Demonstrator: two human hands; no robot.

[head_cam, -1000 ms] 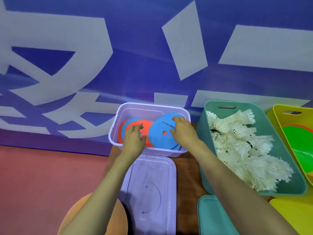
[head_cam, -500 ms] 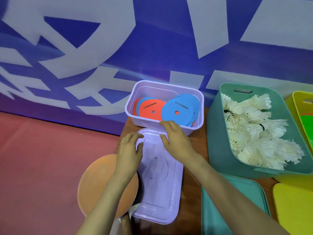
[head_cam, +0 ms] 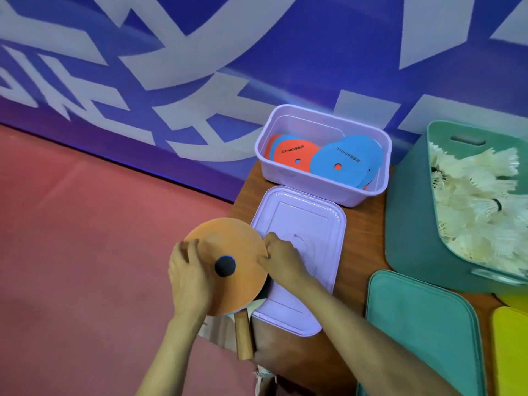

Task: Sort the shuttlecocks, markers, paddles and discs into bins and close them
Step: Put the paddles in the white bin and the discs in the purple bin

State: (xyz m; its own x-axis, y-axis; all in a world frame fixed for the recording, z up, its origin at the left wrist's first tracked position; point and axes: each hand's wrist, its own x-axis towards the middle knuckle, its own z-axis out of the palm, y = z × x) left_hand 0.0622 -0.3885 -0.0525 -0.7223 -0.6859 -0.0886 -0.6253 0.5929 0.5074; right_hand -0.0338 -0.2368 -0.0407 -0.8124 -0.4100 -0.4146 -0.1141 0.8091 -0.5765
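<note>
An orange disc [head_cam: 228, 241] with a dark centre hole sits at the table's left edge. My left hand [head_cam: 190, 278] grips its left rim and my right hand [head_cam: 281, 257] pinches its right rim. Under the disc a paddle shows only as a black edge and a wooden handle [head_cam: 243, 335]. The lilac bin [head_cam: 325, 117] behind holds red and blue discs [head_cam: 343, 161], and its lilac lid [head_cam: 305, 221] lies flat in front of it, under my right hand. A teal bin [head_cam: 411, 224] on the right is full of white shuttlecocks [head_cam: 474, 195].
A teal lid [head_cam: 420, 324] and a yellow lid [head_cam: 511, 352] lie on the brown table [head_cam: 363, 252] at the right front. A blue and white banner wall stands behind. Red floor lies to the left of the table.
Both hands came back out of the lilac bin, passed over the lid and now hold the orange disc at the left. My view has swung left and down.
</note>
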